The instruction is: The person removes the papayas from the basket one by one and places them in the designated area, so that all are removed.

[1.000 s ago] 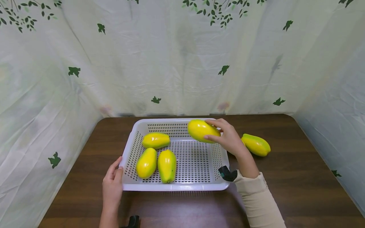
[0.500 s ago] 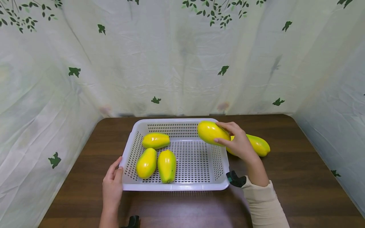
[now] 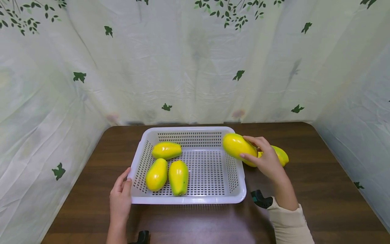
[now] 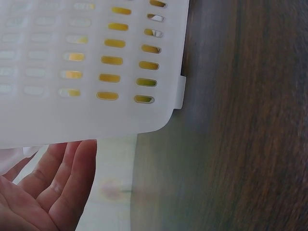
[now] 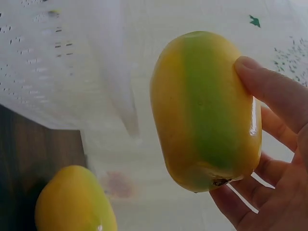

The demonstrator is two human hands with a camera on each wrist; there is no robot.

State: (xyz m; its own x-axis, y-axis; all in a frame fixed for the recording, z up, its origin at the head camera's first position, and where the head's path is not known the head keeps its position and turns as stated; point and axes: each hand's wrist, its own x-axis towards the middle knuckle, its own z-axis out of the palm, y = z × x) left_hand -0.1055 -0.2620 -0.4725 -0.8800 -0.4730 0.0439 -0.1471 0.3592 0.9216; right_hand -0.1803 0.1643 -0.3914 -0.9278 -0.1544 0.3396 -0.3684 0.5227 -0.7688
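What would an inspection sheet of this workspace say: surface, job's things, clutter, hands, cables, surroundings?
Surface: dark brown wood-look table.
Job's things: white basket with three yellow fruits inside; held fruit near the basket's right rim; more fruit on the table to the right, partly hidden, count unclear.
Clutter: nothing seen.
Hands: left hand touches the basket's left side; right hand grips the held fruit; black device at the right wrist.
Cables: nothing seen.
Surroundings: pale curtain with green leaf and bird shapes, behind and at both sides.
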